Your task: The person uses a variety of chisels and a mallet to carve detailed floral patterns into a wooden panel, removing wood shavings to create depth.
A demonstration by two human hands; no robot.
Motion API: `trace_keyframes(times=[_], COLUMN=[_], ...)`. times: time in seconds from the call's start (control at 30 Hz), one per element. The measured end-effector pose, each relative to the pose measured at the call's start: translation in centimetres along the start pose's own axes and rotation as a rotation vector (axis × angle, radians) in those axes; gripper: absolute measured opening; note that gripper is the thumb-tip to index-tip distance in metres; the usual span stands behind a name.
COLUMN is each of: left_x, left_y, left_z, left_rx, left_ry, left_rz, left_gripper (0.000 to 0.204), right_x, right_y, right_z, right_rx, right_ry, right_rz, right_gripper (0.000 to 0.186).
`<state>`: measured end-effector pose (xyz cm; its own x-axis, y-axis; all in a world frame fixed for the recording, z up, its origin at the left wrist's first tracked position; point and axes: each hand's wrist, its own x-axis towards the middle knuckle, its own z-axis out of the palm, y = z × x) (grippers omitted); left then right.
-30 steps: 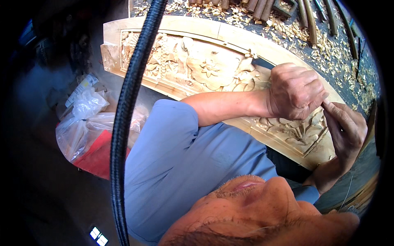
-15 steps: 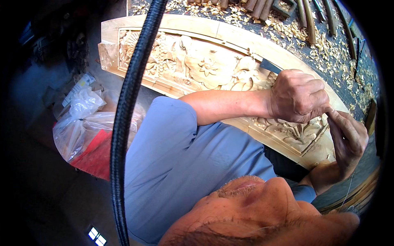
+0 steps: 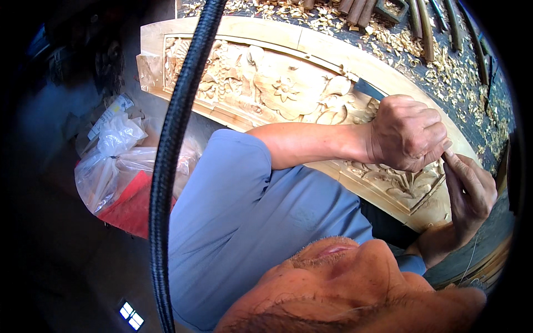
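Observation:
A pale wooden board (image 3: 333, 53) carved with flowers and leaves in relief lies in front of me. Above its right part my left hand (image 3: 408, 133) is closed in a fist, the back of it toward the view; whatever it grips is hidden. My right hand (image 3: 472, 188) meets the fist from the right, its fingertips pressed together against the fist's lower right side. Anything between those fingers cannot be made out. A flat blue-grey piece (image 3: 368, 90) shows just beyond the left fist, its kind unclear.
Curled wood shavings (image 3: 444, 77) cover the dark worktop beyond the board. Several wooden-handled tools (image 3: 425, 33) and a dark hollow block (image 3: 392, 10) lie there. A clear plastic bag (image 3: 111, 177) with something red stands at left. A black braided cable (image 3: 172, 139) crosses the view.
The board, shavings and tools sit slightly further right in the picture. Both hands keep nearly the same pose and stay together; the left fist has turned very little.

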<state>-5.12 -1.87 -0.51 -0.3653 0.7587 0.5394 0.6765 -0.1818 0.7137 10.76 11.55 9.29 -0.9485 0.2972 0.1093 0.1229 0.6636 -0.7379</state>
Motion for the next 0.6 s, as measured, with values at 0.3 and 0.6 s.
trace_keyframes(times=[0.3, 0.6], left_x=[0.2, 0.6], left_y=[0.0, -0.5], left_z=[0.1, -1.4], left_rx=[0.015, 0.08], left_ry=[0.045, 0.045], left_rz=[0.006, -0.018], left_gripper=[0.024, 0.033], right_x=[0.1, 0.7], right_y=[0.3, 0.6], right_z=[0.2, 1.3], right_rx=[0.014, 0.09], right_ry=[-0.021, -0.029], right_rz=[0.016, 0.027], right_gripper=[0.032, 0.031])
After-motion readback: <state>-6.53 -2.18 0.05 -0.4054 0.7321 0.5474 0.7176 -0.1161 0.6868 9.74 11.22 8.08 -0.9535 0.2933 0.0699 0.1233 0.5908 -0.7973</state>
